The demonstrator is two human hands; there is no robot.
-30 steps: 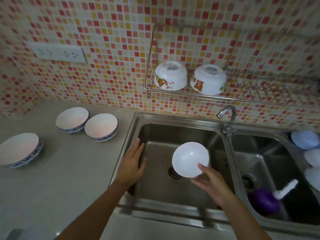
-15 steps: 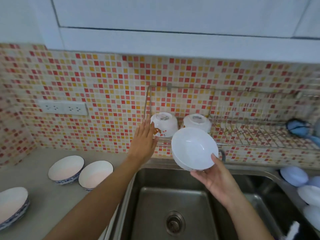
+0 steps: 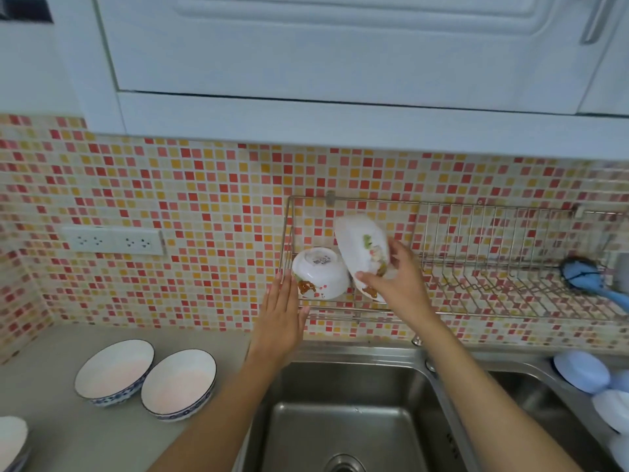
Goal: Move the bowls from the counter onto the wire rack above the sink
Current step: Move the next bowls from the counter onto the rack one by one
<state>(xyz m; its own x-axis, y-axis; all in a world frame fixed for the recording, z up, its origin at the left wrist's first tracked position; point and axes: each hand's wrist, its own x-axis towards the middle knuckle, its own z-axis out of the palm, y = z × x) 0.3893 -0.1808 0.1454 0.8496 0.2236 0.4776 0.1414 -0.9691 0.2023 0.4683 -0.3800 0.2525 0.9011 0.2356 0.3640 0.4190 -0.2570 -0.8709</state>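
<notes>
My right hand (image 3: pixel 396 287) grips a white bowl with a flower print (image 3: pixel 360 253), tilted on its side over the left part of the wire rack (image 3: pixel 476 294). An upside-down white bowl with a bear print (image 3: pixel 320 272) sits at the rack's left end. My left hand (image 3: pixel 280 318), fingers flat and together, rests against that bowl's left side and holds nothing. A second upside-down bowl on the rack is hidden behind the held one. Two blue-rimmed bowls (image 3: pixel 114 371) (image 3: pixel 178 384) stand upright on the counter at lower left, and a third (image 3: pixel 12 437) is cut off by the frame's edge.
The steel sink (image 3: pixel 343 413) lies below the rack, with the tap hidden by my right arm. A blue brush (image 3: pixel 585 275) lies at the rack's right end. Pale blue and white bowls (image 3: pixel 582 371) are stacked at the sink's right. White cabinets (image 3: pixel 340 63) hang overhead.
The view tilted up. My right hand lifted the bowl from in front of the rack onto it and turned it on its side. My left hand dropped slightly beside the left bowl.
</notes>
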